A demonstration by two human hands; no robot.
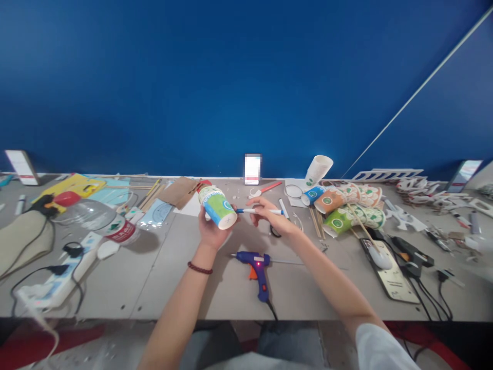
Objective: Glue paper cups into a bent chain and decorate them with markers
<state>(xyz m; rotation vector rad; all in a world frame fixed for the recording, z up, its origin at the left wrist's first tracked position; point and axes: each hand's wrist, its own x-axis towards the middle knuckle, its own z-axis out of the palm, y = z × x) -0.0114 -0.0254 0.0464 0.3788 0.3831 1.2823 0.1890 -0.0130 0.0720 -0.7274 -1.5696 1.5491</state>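
Observation:
My left hand (213, 230) is wrapped round a green and blue paper cup (216, 208) and holds it tilted above the table. Its white base faces me, with a small cross drawn on it. My right hand (267, 213) pinches a white and blue marker pen (265, 210) between thumb and fingers. The pen lies nearly level, its left end close to the side of the cup; I cannot tell whether it touches. Below both hands a blue glue gun (256, 262) with an orange trigger lies on the table, its small red light on.
Stacked paper cups (339, 221) and wooden sticks lie to the right, near a phone (396, 282) with a mouse on it and a black glue gun (414, 255). At left are a plastic bottle (103, 221) and a power strip (69, 272). A lit phone (252, 169) leans against the blue wall.

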